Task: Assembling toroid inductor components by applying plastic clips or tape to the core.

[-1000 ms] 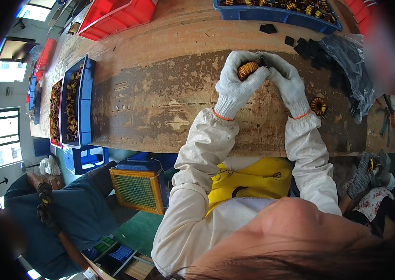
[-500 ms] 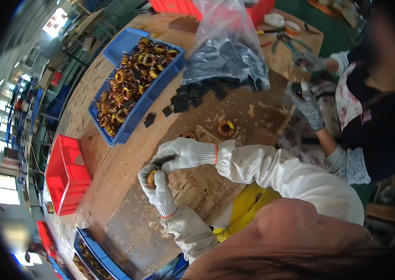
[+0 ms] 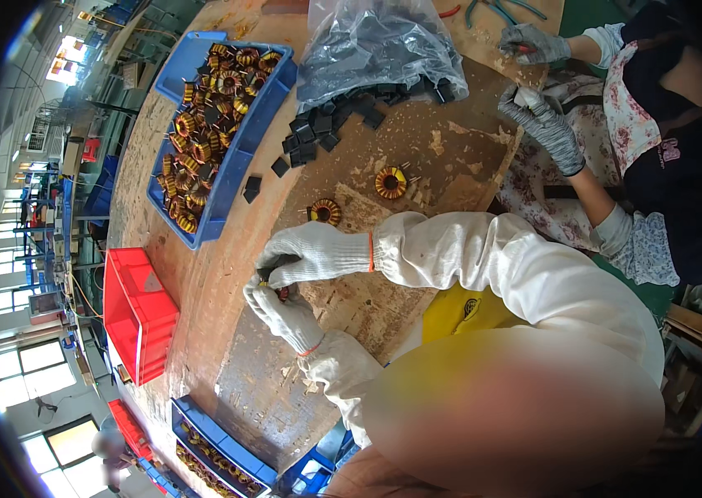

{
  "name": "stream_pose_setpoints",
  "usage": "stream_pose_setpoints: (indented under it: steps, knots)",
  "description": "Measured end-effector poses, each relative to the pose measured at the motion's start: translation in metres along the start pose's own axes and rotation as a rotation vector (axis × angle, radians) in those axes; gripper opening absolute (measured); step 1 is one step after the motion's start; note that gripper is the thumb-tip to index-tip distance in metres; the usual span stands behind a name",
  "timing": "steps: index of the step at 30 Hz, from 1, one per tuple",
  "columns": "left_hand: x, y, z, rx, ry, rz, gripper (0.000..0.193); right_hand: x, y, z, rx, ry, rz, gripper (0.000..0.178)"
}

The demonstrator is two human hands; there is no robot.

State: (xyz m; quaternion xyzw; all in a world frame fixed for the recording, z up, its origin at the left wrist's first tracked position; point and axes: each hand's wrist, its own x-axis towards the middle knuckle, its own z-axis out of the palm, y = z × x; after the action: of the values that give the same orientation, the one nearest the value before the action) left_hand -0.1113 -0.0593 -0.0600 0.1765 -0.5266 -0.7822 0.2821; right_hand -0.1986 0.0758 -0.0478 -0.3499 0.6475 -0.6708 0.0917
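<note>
Both my hands wear white knitted gloves and meet over the table. My left hand point(image 3: 286, 319), the lower one, is closed around a small copper-wound ring coil point(image 3: 283, 294), mostly hidden by the fingers. From above, my right hand point(image 3: 317, 251) closes with its fingertips against the coil, pinching a small dark piece point(image 3: 264, 273) that looks like one of the black squares; the gloves cover most of it. Just beyond my right hand lies a loose ring coil point(image 3: 325, 212). A second loose coil point(image 3: 391, 183) with yellow on it lies farther right.
A blue bin point(image 3: 220, 217) full of coils stands at the far left. Loose black squares point(image 3: 305, 153) spill from a clear plastic bag point(image 3: 384, 50). A red bin point(image 3: 151, 332) and another blue bin point(image 3: 226, 440) sit left. A co-worker's gloved hand point(image 3: 546, 129) is at right.
My view has shifted, so the table things sit higher. My fingers have closed further over the coil, which shows less than before. The co-worker's hands have moved apart.
</note>
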Motion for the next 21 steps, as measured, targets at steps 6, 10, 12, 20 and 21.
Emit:
stream_pose_setpoints:
  steps: [6,10,12,20,21]
  knots:
    - [-0.002,0.001,0.005,0.046,-0.033,0.054,0.017,0.000,-0.005,-0.005,0.099,-0.061,0.102,0.034]
    - [-0.001,0.003,-0.005,0.111,-0.112,0.059,0.018,-0.002,-0.009,-0.004,0.101,-0.151,0.197,0.036]
    - [-0.002,0.001,-0.001,0.127,-0.111,0.045,0.021,0.000,-0.001,-0.004,0.080,-0.137,0.126,0.036]
    - [-0.007,0.000,0.008,0.166,-0.075,-0.001,0.050,-0.002,0.000,0.000,0.004,-0.034,0.034,0.033]
    - [-0.005,-0.001,0.002,0.283,-0.069,0.026,0.056,0.000,-0.001,-0.001,-0.014,-0.021,0.021,0.033]
